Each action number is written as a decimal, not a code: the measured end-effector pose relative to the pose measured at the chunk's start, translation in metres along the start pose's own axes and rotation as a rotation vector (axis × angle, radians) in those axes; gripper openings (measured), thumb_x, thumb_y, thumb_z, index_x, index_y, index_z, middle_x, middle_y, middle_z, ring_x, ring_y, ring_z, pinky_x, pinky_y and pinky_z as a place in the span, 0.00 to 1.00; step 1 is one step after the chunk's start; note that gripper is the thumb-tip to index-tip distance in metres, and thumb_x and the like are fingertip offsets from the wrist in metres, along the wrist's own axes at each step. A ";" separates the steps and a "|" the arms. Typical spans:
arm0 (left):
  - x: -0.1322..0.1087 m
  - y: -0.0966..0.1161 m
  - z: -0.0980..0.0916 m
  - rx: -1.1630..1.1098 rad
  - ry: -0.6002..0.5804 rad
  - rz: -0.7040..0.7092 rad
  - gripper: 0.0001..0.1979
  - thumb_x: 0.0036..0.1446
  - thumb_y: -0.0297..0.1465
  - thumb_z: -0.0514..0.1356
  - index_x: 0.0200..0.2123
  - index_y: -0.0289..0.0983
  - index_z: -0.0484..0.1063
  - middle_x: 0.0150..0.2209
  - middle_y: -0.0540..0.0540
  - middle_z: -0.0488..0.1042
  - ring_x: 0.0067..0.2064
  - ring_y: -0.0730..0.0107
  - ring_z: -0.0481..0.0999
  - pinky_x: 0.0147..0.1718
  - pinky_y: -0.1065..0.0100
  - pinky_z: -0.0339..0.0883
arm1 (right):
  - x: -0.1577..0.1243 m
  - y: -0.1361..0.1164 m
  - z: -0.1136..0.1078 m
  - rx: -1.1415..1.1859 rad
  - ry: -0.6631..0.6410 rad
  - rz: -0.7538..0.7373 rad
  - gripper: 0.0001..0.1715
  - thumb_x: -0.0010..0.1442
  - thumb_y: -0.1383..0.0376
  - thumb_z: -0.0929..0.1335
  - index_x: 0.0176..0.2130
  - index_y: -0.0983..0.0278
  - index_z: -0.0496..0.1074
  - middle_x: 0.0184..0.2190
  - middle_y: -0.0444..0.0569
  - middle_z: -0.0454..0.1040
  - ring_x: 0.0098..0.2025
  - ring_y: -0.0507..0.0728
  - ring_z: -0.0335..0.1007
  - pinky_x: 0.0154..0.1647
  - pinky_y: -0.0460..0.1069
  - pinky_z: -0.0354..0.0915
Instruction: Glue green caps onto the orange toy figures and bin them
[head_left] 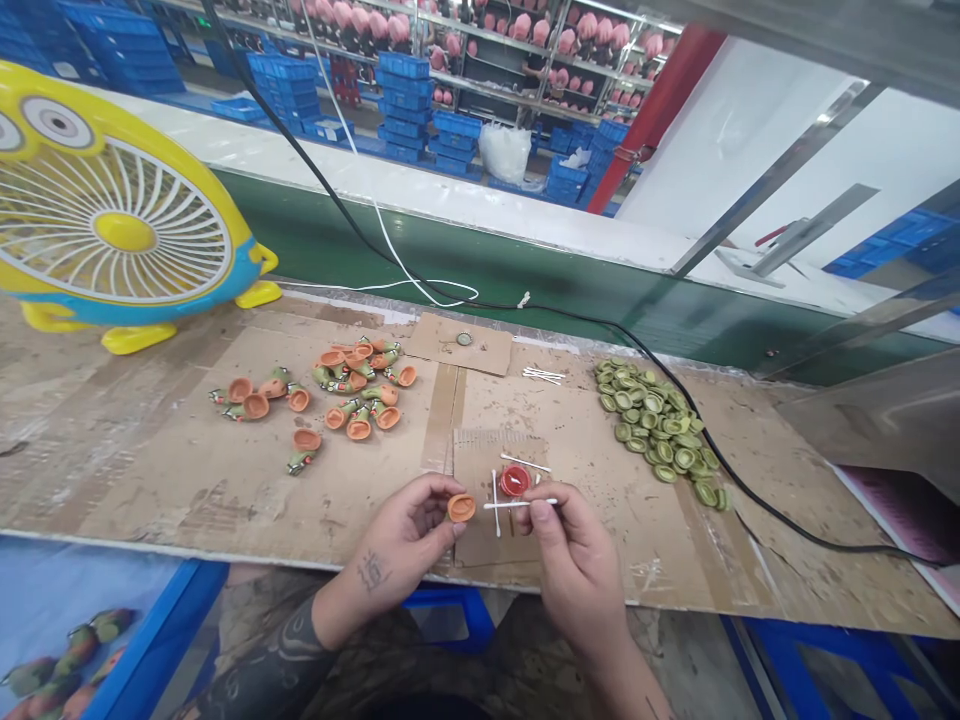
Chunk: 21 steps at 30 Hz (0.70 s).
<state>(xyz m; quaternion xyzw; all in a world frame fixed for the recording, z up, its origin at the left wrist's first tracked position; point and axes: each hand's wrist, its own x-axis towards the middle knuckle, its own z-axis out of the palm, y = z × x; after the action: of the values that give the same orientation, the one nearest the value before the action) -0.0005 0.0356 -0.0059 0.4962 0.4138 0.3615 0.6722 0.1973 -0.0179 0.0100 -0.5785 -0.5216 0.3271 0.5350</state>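
Observation:
Between the thumb and fingers of my left hand is a small figurine, its hollow orange end facing up. My right hand pinches a cotton swab, with one white tip pointing left toward the figurine, a small gap apart. Just beyond the swab stands a small round pot of red paint. Around it on a cardboard piece lie a loose cotton swab on the left and another cotton swab behind.
Orange-and-green figurines lie in groups at left. Green oval pieces are heaped at right, beside a black cable. Several spare swabs lie farther back. A yellow fan stands left; a blue bin sits lower left.

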 end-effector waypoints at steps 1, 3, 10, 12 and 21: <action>0.000 0.000 0.000 -0.004 -0.007 0.000 0.16 0.56 0.35 0.71 0.44 0.37 0.73 0.40 0.45 0.76 0.44 0.65 0.77 0.44 0.67 0.73 | -0.001 -0.001 0.003 0.006 -0.025 -0.010 0.10 0.73 0.59 0.64 0.43 0.60 0.73 0.31 0.45 0.75 0.34 0.54 0.73 0.37 0.47 0.68; 0.000 0.000 0.001 -0.013 -0.015 0.003 0.15 0.57 0.35 0.71 0.44 0.37 0.73 0.40 0.45 0.77 0.44 0.66 0.77 0.44 0.67 0.73 | -0.001 -0.003 0.008 0.011 -0.060 -0.032 0.09 0.73 0.61 0.64 0.43 0.59 0.73 0.31 0.44 0.75 0.34 0.53 0.72 0.37 0.45 0.67; -0.001 -0.002 -0.002 -0.007 -0.009 0.014 0.15 0.56 0.33 0.70 0.46 0.37 0.76 0.43 0.43 0.78 0.47 0.62 0.78 0.47 0.65 0.74 | 0.004 -0.001 0.010 -0.109 -0.098 -0.165 0.07 0.73 0.66 0.63 0.43 0.57 0.71 0.32 0.40 0.74 0.34 0.50 0.71 0.37 0.43 0.65; -0.001 -0.001 -0.003 0.022 -0.006 0.044 0.14 0.56 0.33 0.70 0.45 0.37 0.77 0.45 0.42 0.77 0.48 0.61 0.77 0.48 0.64 0.73 | 0.004 -0.001 0.009 -0.143 -0.088 -0.207 0.07 0.73 0.68 0.63 0.44 0.57 0.70 0.33 0.40 0.75 0.34 0.50 0.72 0.37 0.44 0.65; -0.002 0.002 -0.005 -0.003 0.013 0.013 0.17 0.60 0.37 0.68 0.51 0.38 0.76 0.48 0.41 0.77 0.49 0.61 0.77 0.50 0.63 0.72 | 0.010 0.015 -0.010 -0.171 0.090 -0.081 0.07 0.73 0.61 0.64 0.44 0.58 0.71 0.33 0.43 0.77 0.34 0.52 0.73 0.36 0.45 0.68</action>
<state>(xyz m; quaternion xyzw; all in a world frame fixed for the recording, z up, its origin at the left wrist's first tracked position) -0.0061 0.0363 -0.0046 0.4955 0.4144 0.3698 0.6678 0.2128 -0.0098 -0.0003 -0.6147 -0.5461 0.2331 0.5193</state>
